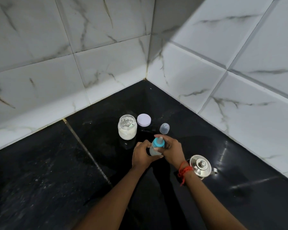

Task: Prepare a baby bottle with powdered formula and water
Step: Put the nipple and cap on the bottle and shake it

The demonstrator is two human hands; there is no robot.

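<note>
A baby bottle (154,150) with a blue collar (158,143) and a teat stands between my hands on the black counter (56,163). My left hand (142,155) wraps around the bottle's body. My right hand (170,149) grips the blue collar from the right. The bottle holds a whitish liquid. Behind it stands an open glass jar (127,127) of white formula powder. The jar's pale lid (144,122) lies flat to its right. The bottle's clear cap (164,128) stands beside the lid.
A steel kettle with a knobbed lid (200,166) stands just right of my right wrist. White marble-pattern tiled walls (206,72) close the corner behind and to the right of the counter.
</note>
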